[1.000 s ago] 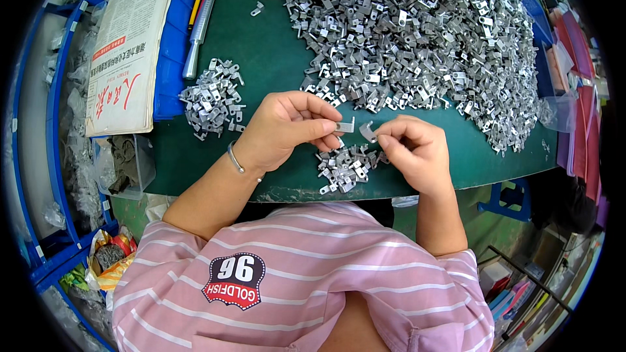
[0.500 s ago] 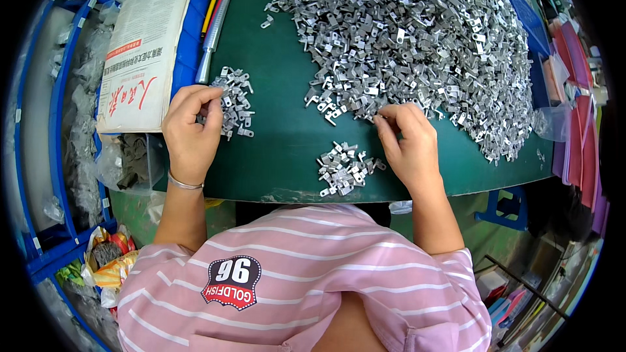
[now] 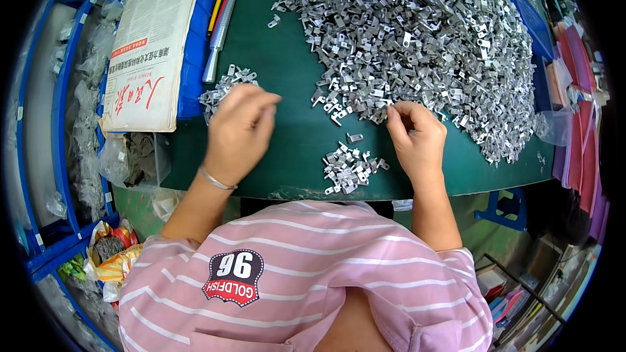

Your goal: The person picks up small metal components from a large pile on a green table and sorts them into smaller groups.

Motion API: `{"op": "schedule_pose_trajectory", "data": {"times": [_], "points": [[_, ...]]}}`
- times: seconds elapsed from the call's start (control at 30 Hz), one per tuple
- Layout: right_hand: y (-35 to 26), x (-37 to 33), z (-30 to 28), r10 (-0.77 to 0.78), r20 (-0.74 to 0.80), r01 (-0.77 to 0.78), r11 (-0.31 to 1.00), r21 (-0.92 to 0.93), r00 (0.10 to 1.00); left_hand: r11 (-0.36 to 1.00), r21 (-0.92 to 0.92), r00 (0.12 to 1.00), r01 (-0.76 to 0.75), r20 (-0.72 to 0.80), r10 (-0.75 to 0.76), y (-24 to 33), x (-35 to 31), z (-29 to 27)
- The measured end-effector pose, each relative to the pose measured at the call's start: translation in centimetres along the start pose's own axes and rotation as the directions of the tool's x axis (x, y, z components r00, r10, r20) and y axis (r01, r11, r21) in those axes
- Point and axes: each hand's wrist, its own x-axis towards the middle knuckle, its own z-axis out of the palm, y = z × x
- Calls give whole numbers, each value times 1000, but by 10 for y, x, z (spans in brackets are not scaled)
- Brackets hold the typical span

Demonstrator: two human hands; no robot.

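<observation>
My left hand (image 3: 240, 133), fingers curled and smeared by motion, is over the green table just right of a small heap of metal brackets (image 3: 236, 77), partly covering it. Whether it holds anything does not show. My right hand (image 3: 418, 143) has thumb and forefinger pinched at the lower edge of a big pile of small silver metal brackets (image 3: 417, 39); what lies between the fingertips is too small to make out. Between my hands, near the table's front edge, is another small heap of brackets (image 3: 352, 171). One loose bracket (image 3: 354, 137) lies just above it.
Folded newspapers (image 3: 147, 52) rest on a blue bin (image 3: 194, 58) at the left, with pens and a long metallic tool (image 3: 223, 23) beside it. Blue shelving (image 3: 55, 111) stands farther left. A blue basket (image 3: 531, 23) and pink folders (image 3: 582, 130) are at the right; a blue stool (image 3: 502, 212) stands below.
My left hand has moved right, away from the blue bin's edge and across the left heap. My right hand has shifted slightly. A loose bracket now lies above the middle heap.
</observation>
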Motion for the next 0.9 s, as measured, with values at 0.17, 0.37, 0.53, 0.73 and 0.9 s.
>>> {"op": "schedule_pose_trajectory", "data": {"times": [0.17, 0.37, 0.53, 0.73, 0.9], "points": [[-6, -21, -13, 169, 158, -230, 795, 561, 973, 956, -181, 914, -229, 298, 276, 19, 12, 51], [-10, -32, -13, 62, 109, -118, 755, 645, 992, 959, -167, 889, -230, 364, 277, 9, 16, 65], [-6, -35, -8, 3, 18, -13, 817, 577, 1000, 946, -322, 934, -23, 330, 135, 16, 15, 56], [0, -36, -13, -220, 162, 194, 967, 164, 962, 336, -634, 717, 697, 621, -317, 21, 6, 50], [0, -33, -15, -227, 247, 191, 968, 163, 942, -95, -602, 565, 793, 785, -255, 18, 5, 49]]}}
